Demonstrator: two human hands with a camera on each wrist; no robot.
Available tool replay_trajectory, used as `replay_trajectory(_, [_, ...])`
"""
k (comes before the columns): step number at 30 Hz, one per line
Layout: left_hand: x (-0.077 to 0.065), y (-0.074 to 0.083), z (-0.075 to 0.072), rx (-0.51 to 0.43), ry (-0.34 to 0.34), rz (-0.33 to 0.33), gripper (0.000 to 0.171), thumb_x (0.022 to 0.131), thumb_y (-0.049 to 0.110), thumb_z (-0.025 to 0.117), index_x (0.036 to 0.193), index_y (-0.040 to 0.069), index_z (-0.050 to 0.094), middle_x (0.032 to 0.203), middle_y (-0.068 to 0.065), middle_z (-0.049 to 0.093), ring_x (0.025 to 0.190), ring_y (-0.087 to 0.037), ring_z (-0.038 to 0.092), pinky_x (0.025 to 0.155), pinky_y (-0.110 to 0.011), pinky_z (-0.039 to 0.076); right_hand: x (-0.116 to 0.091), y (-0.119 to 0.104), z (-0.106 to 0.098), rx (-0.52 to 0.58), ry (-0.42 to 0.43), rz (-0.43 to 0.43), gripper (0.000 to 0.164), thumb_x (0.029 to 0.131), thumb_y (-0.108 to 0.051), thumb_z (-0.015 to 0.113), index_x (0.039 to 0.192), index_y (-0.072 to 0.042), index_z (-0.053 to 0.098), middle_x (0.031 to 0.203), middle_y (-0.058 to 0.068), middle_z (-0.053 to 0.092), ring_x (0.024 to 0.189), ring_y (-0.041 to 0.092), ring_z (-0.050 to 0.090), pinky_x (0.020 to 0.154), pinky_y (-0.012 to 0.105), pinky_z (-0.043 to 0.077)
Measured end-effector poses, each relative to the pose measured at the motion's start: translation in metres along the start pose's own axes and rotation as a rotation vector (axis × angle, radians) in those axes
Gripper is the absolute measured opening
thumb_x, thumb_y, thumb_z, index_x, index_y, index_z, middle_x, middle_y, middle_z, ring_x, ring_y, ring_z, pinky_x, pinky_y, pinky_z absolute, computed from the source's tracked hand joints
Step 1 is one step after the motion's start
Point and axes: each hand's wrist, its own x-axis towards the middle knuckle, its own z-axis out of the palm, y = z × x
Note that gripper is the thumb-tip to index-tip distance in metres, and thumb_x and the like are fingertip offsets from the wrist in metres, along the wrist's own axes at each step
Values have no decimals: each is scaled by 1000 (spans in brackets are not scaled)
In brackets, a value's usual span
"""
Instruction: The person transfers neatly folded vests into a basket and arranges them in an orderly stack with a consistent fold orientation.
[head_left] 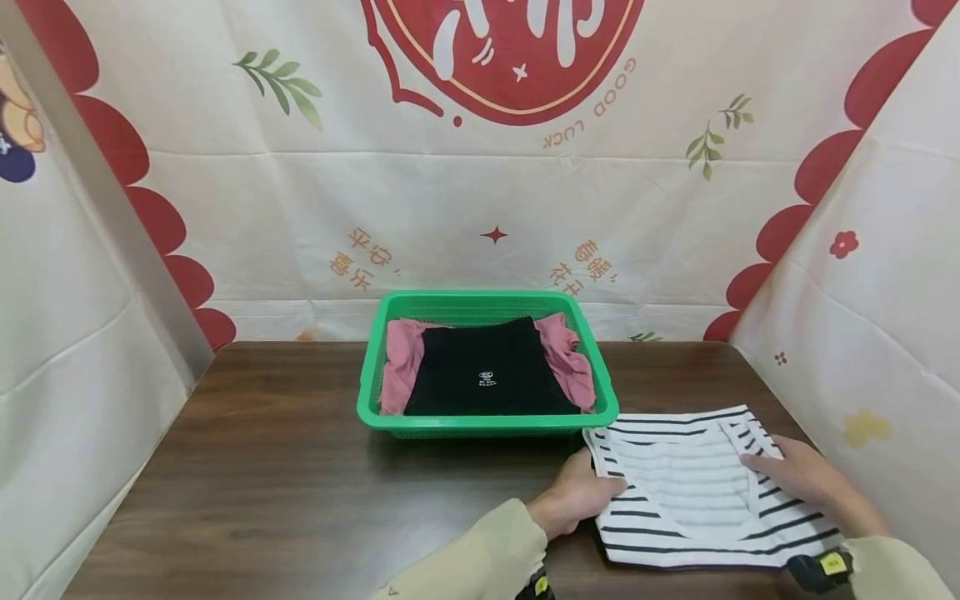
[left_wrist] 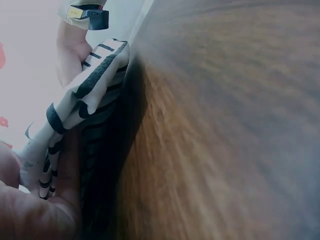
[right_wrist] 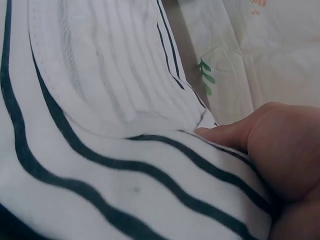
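Observation:
A white garment with black stripes (head_left: 697, 533), folded into a rough square, is at the right of the table in the head view. Its plainer inner side shows inside a curved neckline. My left hand (head_left: 577, 496) grips the left edge, thumb on top and fingers underneath. At the opposite edge my right hand (head_left: 813, 479) pinches the cloth, its thumb lying over the stripes. In the left wrist view the striped cloth (left_wrist: 95, 80) shows edge-on, raised beside the tabletop. The right wrist view shows the right thumb (right_wrist: 225, 136) pressed on the garment near its neckline.
A green plastic basket (head_left: 487, 422) stands at the back middle of the brown wooden table (head_left: 285, 483). Inside it lie a folded black garment (head_left: 480, 358) and pink cloth (head_left: 405, 358). Printed white curtains (head_left: 465, 208) hang behind the table and along both sides.

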Motion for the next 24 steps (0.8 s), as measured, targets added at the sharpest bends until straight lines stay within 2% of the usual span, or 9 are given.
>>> replay_trajectory(8, [-7, 1, -7, -9, -1, -10, 38, 87, 1, 72, 120, 14, 60, 107, 3, 63, 98, -14, 57, 88, -38, 51, -8, -14, -5, -23, 54, -71, 82, 97, -44, 57, 132, 27, 34, 129, 46, 43, 115, 60, 45, 90, 64, 42])
replay_trajectory(12, [-10, 1, -9, -29, -16, -10, 37, 87, 1, 71, 120, 15, 60, 106, 3, 63, 97, -14, 58, 86, -38, 52, -13, -20, -8, -29, 69, -99, 73, 98, -38, 58, 128, 25, 39, 120, 42, 52, 104, 48, 55, 83, 56, 46])
replay_trajectory(15, [-12, 2, -9, -42, -27, -7, 36, 87, 1, 71, 119, 14, 60, 104, 2, 64, 95, -14, 59, 85, -37, 52, -16, -24, -11, -27, 67, -110, 71, 98, -37, 58, 127, 25, 41, 114, 37, 56, 98, 39, 57, 79, 51, 47])
replay_trajectory(22, [-19, 3, -9, -90, -59, -12, 36, 89, 0, 69, 120, 14, 59, 100, 1, 65, 89, -15, 64, 78, -36, 55, -21, -26, -16, -65, 58, -123, 75, 98, -38, 59, 129, 27, 37, 120, 44, 51, 107, 54, 52, 86, 62, 44])
replay_trajectory(24, [-20, 4, -9, -111, -67, -14, 37, 89, 0, 68, 121, 15, 59, 99, 1, 66, 87, -16, 66, 76, -37, 56, -22, -27, -18, -69, 54, -134, 75, 98, -39, 60, 129, 26, 38, 119, 42, 52, 105, 52, 54, 85, 62, 45])
